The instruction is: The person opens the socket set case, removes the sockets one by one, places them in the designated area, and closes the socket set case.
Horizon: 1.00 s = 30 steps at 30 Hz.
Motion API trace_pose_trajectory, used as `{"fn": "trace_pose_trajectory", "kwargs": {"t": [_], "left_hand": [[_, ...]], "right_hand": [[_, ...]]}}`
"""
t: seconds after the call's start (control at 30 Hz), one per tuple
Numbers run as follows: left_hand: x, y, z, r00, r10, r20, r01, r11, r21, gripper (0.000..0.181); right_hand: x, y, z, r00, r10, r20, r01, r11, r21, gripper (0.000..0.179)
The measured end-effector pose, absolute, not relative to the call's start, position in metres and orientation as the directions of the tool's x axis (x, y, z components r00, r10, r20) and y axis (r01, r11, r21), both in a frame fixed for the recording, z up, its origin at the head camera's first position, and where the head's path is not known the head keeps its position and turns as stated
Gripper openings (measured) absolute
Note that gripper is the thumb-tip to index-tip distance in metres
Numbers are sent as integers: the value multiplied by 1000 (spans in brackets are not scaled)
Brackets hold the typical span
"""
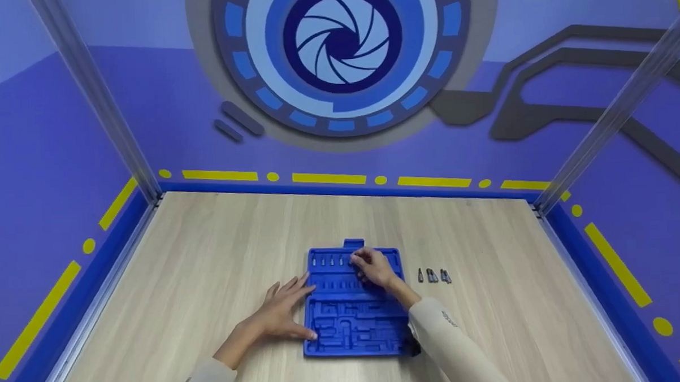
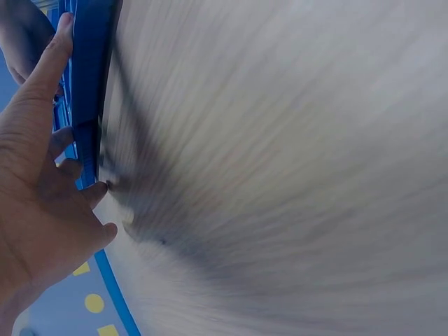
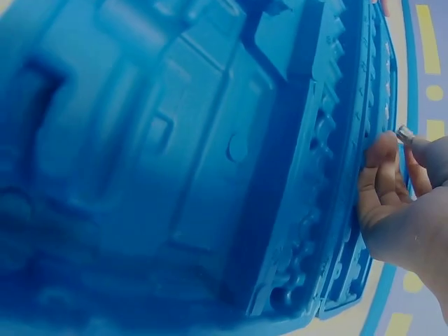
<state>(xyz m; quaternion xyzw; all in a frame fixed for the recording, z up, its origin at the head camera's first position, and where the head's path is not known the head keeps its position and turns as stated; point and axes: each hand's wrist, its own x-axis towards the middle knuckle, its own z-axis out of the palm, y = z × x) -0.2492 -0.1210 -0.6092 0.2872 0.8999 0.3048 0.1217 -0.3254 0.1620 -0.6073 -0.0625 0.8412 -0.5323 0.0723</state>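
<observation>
An unfolded blue plastic tool case (image 1: 357, 353) with moulded hollows lies on the table. My left hand (image 1: 285, 310) rests against its left side, fingers spread, thumb on the rim. Over the upper half, my right hand (image 1: 375, 267) pinches a small metal screwdriver bit (image 3: 404, 133) between thumb and fingertips, at the top row of slots. Left of those fingers, several bits (image 1: 332, 261) stand in that row. A second row of small pieces or slots (image 1: 337, 285) runs below it, partly covered by the right hand. The bit's tip is hard to make out.
To the right of the case, several loose bits (image 1: 432, 275) lie in small groups on the wooden table (image 1: 503, 321). Blue printed panels (image 1: 327, 152) with metal corner posts (image 1: 102, 103) enclose the table at the back and sides.
</observation>
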Motion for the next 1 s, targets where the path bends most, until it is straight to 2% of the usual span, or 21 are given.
{"fn": "trace_pose_trajectory", "kwargs": {"t": [0.33,0.63,1.0], "left_hand": [[-247,-121,-611,-809,585,-57,422,645,637,110],[-248,-119,-608,-804,592,-53,434,646,628,110],[-249,-118,-608,-807,588,-58,432,654,622,111]], "right_hand": [[-317,178,-601,-963,-231,-142,82,253,-964,28],[-307,206,-586,-940,-302,-156,66,289,-955,34],[-294,251,-578,-934,-314,-168,79,278,-957,40]]}}
